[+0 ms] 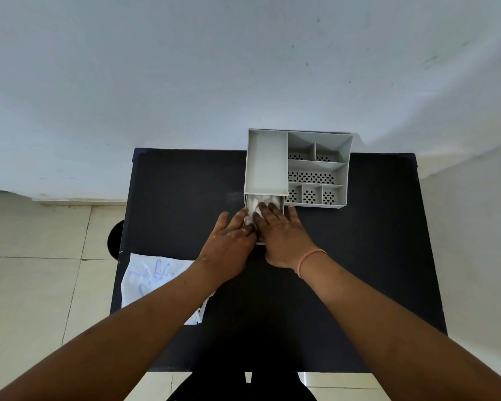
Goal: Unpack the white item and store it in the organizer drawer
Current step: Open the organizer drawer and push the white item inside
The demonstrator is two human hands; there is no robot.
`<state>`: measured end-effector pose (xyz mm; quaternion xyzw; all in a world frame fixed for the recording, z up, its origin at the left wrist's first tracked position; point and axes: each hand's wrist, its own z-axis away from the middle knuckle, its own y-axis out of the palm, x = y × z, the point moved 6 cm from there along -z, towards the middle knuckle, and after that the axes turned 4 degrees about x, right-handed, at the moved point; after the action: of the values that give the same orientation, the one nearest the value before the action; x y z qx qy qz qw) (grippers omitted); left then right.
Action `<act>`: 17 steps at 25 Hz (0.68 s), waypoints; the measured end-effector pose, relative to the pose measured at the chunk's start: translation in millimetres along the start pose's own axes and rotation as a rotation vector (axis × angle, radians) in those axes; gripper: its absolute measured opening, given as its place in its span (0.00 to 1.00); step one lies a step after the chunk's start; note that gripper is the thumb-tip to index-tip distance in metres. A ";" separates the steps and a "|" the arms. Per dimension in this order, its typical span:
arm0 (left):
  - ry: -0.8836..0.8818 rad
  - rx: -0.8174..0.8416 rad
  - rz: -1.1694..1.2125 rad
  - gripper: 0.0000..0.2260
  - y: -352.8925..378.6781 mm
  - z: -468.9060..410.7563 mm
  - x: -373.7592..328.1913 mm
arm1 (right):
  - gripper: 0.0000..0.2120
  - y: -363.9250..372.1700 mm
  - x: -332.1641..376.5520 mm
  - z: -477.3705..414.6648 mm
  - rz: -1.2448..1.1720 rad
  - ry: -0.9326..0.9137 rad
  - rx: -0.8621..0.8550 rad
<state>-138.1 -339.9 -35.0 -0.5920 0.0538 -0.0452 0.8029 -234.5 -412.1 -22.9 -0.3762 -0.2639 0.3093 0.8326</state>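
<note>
A grey desk organizer [267, 162] stands at the far middle of the black table [359, 256]. Its drawer [280, 201] is pulled out toward me from under the left tray. Crumpled white material [253, 204] lies inside the drawer. My left hand [229, 241] rests flat at the drawer's left front edge, fingers spread. My right hand [281, 230] lies flat over the drawer, fingertips pressing on the white item. Both hands hide the drawer's front part. A white wrapper with blue print [154, 280] lies near the table's left edge, partly under my left forearm.
The organizer's right side has several perforated compartments [311, 178], all with nothing in them. A pale wall rises behind the table. Tiled floor [35, 285] shows on the left, with a dark round object [115, 240] beside the table's left edge.
</note>
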 end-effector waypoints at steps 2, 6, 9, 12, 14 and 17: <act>0.018 -0.039 0.009 0.22 1.2 7.9 0.6 | 0.40 -9.2 -1.2 9.7 -0.099 0.005 -0.127; 0.061 -0.188 -0.002 0.12 -5.1 18.2 1.2 | 0.34 5.7 6.3 33.8 -0.072 -0.012 -0.226; 0.085 -0.155 -0.067 0.08 -0.6 11.2 0.7 | 0.34 30.4 7.7 30.1 0.019 -0.021 -0.097; 0.090 -0.105 -0.033 0.06 -3.7 0.5 0.7 | 0.23 25.0 4.6 31.7 -0.004 -0.014 -0.295; 0.086 -0.103 -0.005 0.07 -6.6 -4.2 0.0 | 0.15 19.6 -1.5 36.3 -0.006 0.018 -0.419; 0.066 -0.105 0.006 0.09 -7.6 -8.9 0.6 | 0.09 11.6 -11.6 34.6 -0.028 0.023 -0.468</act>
<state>-138.8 -350.6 -30.4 -0.6315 0.0842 -0.0593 0.7685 -269.2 -398.2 -14.5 -0.5587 -0.3239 0.2240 0.7299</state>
